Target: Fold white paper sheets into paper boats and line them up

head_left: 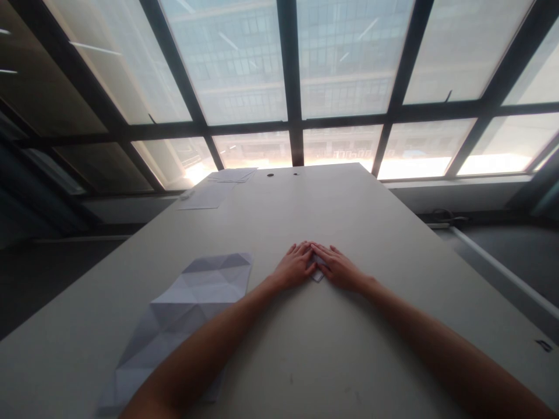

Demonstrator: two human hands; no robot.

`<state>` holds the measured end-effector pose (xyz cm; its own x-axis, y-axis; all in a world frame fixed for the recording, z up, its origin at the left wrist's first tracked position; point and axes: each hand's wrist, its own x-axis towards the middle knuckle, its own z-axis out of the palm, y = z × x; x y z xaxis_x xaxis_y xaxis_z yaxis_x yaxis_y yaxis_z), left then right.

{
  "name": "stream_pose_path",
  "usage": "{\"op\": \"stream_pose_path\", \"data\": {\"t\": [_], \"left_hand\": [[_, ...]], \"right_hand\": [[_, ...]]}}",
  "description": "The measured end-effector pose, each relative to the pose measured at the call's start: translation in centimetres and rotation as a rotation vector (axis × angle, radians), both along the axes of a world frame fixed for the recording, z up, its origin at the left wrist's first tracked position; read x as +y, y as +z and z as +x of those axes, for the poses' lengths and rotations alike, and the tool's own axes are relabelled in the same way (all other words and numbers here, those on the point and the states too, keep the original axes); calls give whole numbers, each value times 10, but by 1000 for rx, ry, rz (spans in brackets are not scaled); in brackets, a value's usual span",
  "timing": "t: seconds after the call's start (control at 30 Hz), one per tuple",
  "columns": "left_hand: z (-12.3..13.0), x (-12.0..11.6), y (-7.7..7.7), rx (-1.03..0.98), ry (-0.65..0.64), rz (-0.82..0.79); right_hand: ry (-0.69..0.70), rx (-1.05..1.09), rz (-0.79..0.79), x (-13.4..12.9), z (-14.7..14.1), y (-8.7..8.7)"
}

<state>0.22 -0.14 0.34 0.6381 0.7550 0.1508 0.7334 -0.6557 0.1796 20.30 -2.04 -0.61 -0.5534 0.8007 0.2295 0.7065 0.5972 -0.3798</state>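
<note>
Single head cam, looking fwd and down over the table (349, 326) toward windows (244, 70), probably wide-angle.

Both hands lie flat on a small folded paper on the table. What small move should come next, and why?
Probably slide the fingers outward along the paper to sharpen the crease. The left hand and right hand press it flat on the table, fingertips meeting over it, and it is mostly covered, so the fold looks made but not yet firmly pressed.

Two hands — left hand (295, 266), right hand (338, 268) — one small folded paper (317, 272), one creased sheet (183, 314), one table (332, 349), two far paper stacks.
</note>
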Motion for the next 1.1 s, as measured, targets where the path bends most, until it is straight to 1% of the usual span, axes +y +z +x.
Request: {"op": "stream_pose_path", "data": {"t": [0.2,0.43,0.73,0.93,1.1], "left_hand": [[-1,0,0,-12,11,33],[-1,3,-3,19,14,-1],[-2,1,-2,36,15,12],[-2,3,-4,62,1,12],[-2,4,-4,76,1,3]], "right_hand": [[-74,-60,-1,0,0,-3],[-62,-23,0,1,0,-4],[-46,-12,8,3,2,-7],[-63,-76,-8,1,0,-4],[-107,-144,-15,-3,0,0]]}}
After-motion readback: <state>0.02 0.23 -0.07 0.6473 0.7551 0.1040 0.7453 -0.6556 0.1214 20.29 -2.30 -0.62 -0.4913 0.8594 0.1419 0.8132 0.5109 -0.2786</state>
